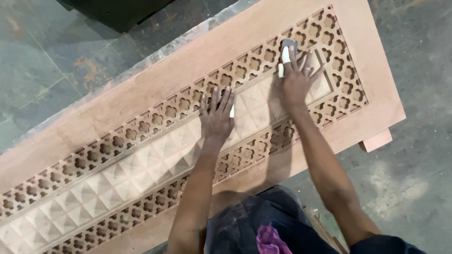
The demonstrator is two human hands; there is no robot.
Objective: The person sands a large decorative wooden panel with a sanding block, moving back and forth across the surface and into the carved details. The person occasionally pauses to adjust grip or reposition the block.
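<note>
A long carved wooden panel (155, 80) lies slanted across the view, with two bands of cut-out flower shapes and a middle row of raised pyramid squares. My left hand (217, 114) rests flat on the panel's middle, fingers spread and pointing away from me, with white tape on one finger. My right hand (296, 75) reaches farther right and presses a small grey piece of sandpaper (288, 44) against the upper fretwork band. White tape wraps two fingers of that hand.
The panel rests on a wooden block (376, 140) at its right end, above a grey stone floor (414, 178). A dark object (117, 11) stands at the top left. My dark trousers and a purple cloth (270, 240) show at the bottom.
</note>
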